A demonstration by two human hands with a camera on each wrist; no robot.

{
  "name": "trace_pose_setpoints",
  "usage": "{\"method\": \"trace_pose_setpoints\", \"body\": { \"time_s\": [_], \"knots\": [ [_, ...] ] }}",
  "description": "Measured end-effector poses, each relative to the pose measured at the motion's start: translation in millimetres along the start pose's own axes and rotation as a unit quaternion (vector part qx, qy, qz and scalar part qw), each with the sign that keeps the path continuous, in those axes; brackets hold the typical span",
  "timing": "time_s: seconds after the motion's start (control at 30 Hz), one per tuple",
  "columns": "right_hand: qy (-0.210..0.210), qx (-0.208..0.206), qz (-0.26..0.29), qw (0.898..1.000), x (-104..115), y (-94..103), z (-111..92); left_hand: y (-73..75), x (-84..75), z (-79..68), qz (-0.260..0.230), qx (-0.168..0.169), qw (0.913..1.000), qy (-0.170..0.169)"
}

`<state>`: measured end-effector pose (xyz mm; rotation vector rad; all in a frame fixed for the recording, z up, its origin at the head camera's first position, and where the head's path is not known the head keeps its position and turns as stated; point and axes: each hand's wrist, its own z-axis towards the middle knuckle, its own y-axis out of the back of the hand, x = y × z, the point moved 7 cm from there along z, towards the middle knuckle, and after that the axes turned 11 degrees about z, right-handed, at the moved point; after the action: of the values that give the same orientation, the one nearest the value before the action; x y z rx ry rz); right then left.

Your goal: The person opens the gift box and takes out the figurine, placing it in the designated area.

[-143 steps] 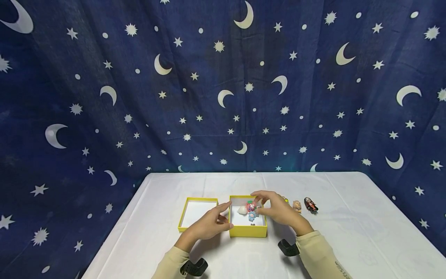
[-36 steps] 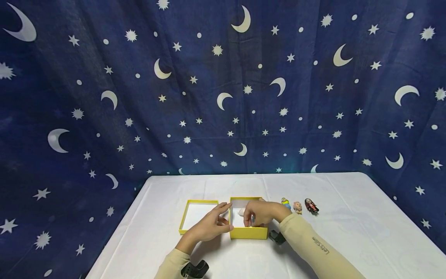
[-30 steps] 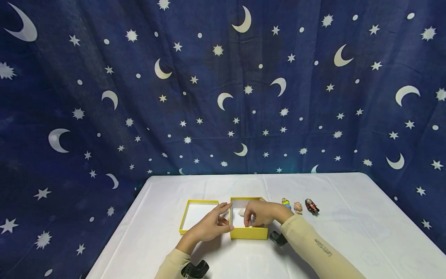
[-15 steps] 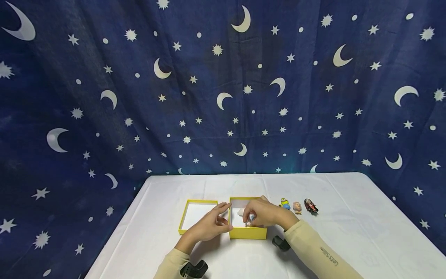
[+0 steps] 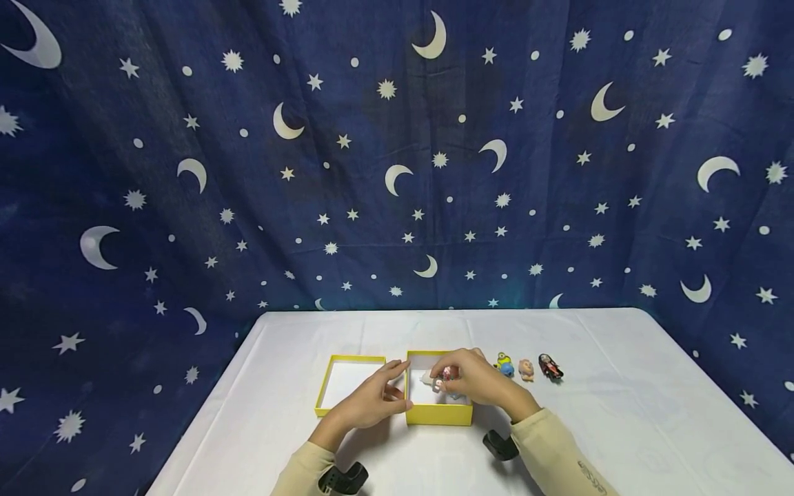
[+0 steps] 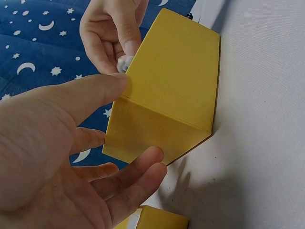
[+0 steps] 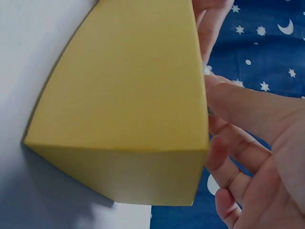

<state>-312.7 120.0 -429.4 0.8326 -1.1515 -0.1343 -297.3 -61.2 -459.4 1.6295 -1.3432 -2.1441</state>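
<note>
An open yellow box (image 5: 439, 415) with a white inside stands on the table. My left hand (image 5: 371, 398) steadies its left side: the thumb touches the near corner, the other fingers lie loosely extended along the left wall. Over the box, my right hand (image 5: 480, 380) pinches a small whitish figurine (image 5: 438, 385) between thumb and fingers; its details are too small to tell. A red-and-pink figurine (image 5: 450, 373) shows beneath the right hand, and a white piece (image 5: 426, 378) lies left of it. The right hand hides part of the box's contents. In both wrist views, the box walls hide the inside.
The yellow-rimmed lid (image 5: 350, 358) lies white side up, left of the box. Right of the box are a yellow-and-blue minion figurine (image 5: 504, 364), a beige figurine (image 5: 526, 370) and a dark-haired doll figurine (image 5: 550, 368). A starry blue curtain hangs behind the white table (image 5: 620, 427).
My right hand has reached deep into the box, then risen a little with the whitish figurine pinched, uncovering the red-and-pink figurine. The left hand has stayed at the box's left side.
</note>
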Motion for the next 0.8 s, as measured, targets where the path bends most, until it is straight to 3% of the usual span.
{"method": "trace_pose_setpoints", "body": {
  "time_s": [0.17,0.4,0.8],
  "knots": [
    [0.015,-0.029,0.008,0.999,2.7,4.0,-7.5,0.4,0.9,0.1,0.001,0.001,1.0000,-0.002],
    [0.029,-0.038,0.036,0.998,5.6,14.4,-13.5,0.9,2.9,-0.6,0.001,-0.001,1.0000,-0.001],
    [-0.010,-0.123,0.018,0.992,6.7,56.5,-28.9,-0.1,4.4,-0.1,-0.003,-0.001,1.0000,-0.002]
  ]
}}
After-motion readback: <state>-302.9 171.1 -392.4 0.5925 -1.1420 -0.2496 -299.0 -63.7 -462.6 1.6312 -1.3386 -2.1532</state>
